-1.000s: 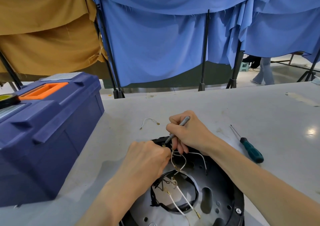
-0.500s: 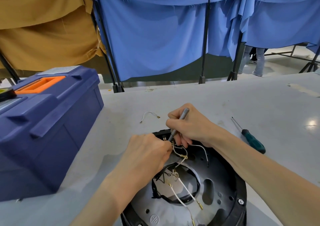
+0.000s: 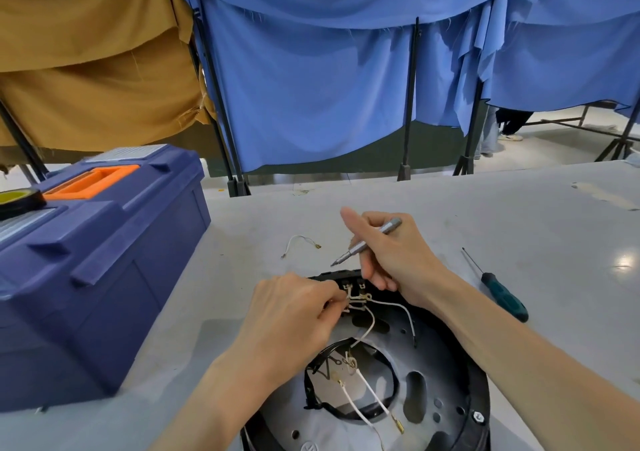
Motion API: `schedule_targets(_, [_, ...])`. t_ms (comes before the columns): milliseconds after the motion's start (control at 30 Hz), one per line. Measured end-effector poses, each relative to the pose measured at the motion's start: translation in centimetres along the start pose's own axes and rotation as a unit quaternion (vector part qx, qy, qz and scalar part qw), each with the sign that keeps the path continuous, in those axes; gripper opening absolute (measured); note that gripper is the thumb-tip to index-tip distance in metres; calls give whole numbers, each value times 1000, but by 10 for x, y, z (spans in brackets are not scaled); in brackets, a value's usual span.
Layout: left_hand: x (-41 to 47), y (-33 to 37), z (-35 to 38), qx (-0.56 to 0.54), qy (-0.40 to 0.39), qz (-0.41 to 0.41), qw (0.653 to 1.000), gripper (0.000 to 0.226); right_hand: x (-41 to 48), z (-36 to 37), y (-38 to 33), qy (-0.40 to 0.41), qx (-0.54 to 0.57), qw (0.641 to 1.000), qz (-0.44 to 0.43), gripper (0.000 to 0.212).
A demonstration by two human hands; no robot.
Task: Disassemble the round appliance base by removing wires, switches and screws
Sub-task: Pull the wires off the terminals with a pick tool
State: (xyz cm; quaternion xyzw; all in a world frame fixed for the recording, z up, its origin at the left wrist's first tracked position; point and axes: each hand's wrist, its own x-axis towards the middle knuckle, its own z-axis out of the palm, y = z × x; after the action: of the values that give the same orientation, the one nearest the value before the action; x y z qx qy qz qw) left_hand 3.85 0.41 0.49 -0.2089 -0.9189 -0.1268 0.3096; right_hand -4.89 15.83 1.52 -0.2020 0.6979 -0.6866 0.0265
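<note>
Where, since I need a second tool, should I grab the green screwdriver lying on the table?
Grip the green screwdriver by its thick handle, the nearer end, from above and the right: it lies flat on the table, thin shaft pointing away, with the right arm to its left.

- big navy toolbox (image 3: 104, 260) parked on the left of the grey table (image 3: 519, 215)
- green-handled screwdriver (image 3: 504, 296) lying off right
- blue curtains (image 3: 311, 87) and tan cloth (image 3: 86, 70) hanging behind
</note>
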Motion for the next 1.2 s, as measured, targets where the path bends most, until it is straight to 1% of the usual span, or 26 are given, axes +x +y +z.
schedule_targets(67, [0, -1, 2, -46, 63, -16, 997, 8, -1, -1, -2, 7, 20, 1000, -3, 51])
schedule_targets(167, [2, -8, -1, -112, 134, -81, 981, 5, 0, -2, -2, 43, 34, 998, -2, 54])
schedule_targets(267, [12, -21, -9, -104, 174, -160, 966, 5, 2, -3, -1, 85, 20, 996, 20, 51])
schedule_targets(333, [24, -35, -9, -69, 146, -226, 960, 8, 3, -4, 0, 86, 18, 995, 37, 48])
schedule_targets(400, [38, -53, -1, -34, 75, -302, 950, 12, 5, -6, 1, 69, 21, 996, 57, 45])
schedule_targets(433, [44, -63, 7, -24, 36, -327, 944, 13, 5, -6, 2, 58, 22, 996, 66, 44])
schedule_targets(500, [53, -83, 26, -23, -34, -352, 935, 13, 6, -7, 4, 39, 18, 996, 74, 42])
schedule_targets(567, [60, -99, 46, 8, -75, -356, 931, 14, 7, -9, 7, 27, 14, 997, 75, 41])
schedule_targets(700, [65, -120, 73, 95, -102, -339, 931, 25, 8, -10, 10, 4, 0, 998, 66, 40])
schedule_targets(867, [61, -130, 81, 107, -162, -331, 924, 27, 9, -10, 10, 1, -10, 998, 65, 40])
schedule_targets(933, [56, -131, 74, 116, -177, -324, 922, 42, 9, -9, 9, 5, -10, 998, 67, 40])
schedule_targets(1000, [52, -129, 62, 105, -165, -330, 924, 56, 8, -9, 8, 8, -12, 998, 67, 40])
schedule_targets(1033, [50, -127, 55, 92, -152, -336, 925, 61, 7, -9, 7, 10, -13, 998, 67, 40])
schedule_targets(1067, [48, -124, 47, 76, -134, -340, 928, 60, 6, -9, 7, 12, -15, 998, 67, 40])
schedule_targets(1133, [46, -115, 30, 25, -90, -341, 936, 46, 4, -8, 6, 14, -21, 998, 66, 39])
schedule_targets(1200, [43, -101, 12, -67, -54, -332, 940, 27, 2, -8, 4, 16, -25, 997, 67, 39])
